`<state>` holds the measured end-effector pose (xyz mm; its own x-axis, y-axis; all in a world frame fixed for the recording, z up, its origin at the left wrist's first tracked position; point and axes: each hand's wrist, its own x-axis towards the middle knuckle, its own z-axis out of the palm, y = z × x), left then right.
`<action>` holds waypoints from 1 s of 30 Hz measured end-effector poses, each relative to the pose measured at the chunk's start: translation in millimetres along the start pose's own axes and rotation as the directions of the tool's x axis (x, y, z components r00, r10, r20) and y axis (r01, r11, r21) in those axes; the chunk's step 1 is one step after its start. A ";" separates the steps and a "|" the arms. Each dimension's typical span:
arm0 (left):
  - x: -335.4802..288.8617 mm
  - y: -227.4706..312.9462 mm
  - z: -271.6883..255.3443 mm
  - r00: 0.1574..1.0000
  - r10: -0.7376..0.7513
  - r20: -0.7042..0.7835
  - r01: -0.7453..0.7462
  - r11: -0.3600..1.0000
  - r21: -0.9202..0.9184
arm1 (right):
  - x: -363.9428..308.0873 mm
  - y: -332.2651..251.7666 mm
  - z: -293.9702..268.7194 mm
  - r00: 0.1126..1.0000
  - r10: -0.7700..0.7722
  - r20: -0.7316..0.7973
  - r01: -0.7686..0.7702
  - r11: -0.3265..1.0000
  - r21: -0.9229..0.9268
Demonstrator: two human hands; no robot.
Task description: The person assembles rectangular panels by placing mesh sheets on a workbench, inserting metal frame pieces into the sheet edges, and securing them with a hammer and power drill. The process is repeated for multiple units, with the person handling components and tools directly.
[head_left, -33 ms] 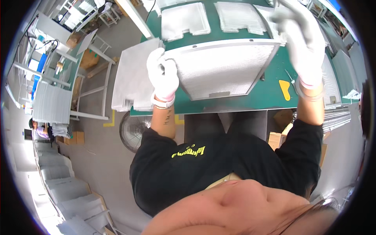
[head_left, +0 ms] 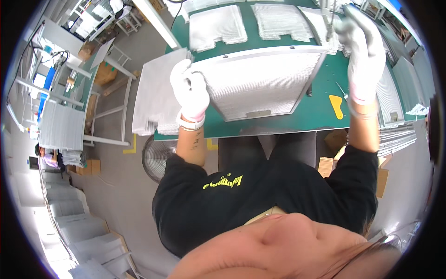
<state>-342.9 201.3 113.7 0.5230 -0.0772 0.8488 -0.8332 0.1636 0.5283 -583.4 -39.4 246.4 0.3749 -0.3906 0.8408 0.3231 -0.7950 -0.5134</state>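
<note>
My left hand (head_left: 190, 90), in a white glove, grips the left edge of a framed metal mesh filter panel (head_left: 265, 83). The panel stands tilted over the green table, its lower edge toward me. My right hand (head_left: 364, 63), also gloved, is raised past the panel's right side with its fingers apart and somewhat blurred. Just left of its fingertips hangs a slim grey rod-shaped tool (head_left: 331, 28), with a visible gap between them. Below that hand lie a yellow flat piece (head_left: 336, 107) and a thin screwdriver-like tool (head_left: 342, 89).
Mesh sheets are stacked at the table's left (head_left: 160, 93), with more stacks (head_left: 218, 28) (head_left: 282, 22) along its far side. Framed panels (head_left: 389, 95) stand at the right. A round floor fan (head_left: 159, 158) sits below the green table's (head_left: 223, 128) left front edge.
My right hand has moved slightly right and down, away from the hanging tool, which now shows apart from the fingers. My left hand and the panel have shifted slightly left.
</note>
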 end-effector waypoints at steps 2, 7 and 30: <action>14.0 -6.9 1.2 0.998 0.049 -0.026 -0.048 0.998 0.041 | -46.8 91.7 -26.6 0.991 0.069 0.114 0.009 0.819 -0.574; 91.3 71.2 31.4 0.818 0.296 0.494 -0.279 0.954 -0.109 | -174.3 225.9 3.5 0.670 0.724 0.160 -0.287 0.452 -0.845; -24.2 52.4 185.1 0.705 0.409 0.580 -0.525 0.850 0.040 | -63.3 -34.7 -157.1 0.863 0.434 0.258 -0.292 0.846 -0.447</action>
<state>-432.4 29.7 124.7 -0.0759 -0.5580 0.8264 -0.9901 0.1405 0.0039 -754.8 -60.0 238.0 0.6880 -0.5626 0.4585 -0.2248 -0.7659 -0.6024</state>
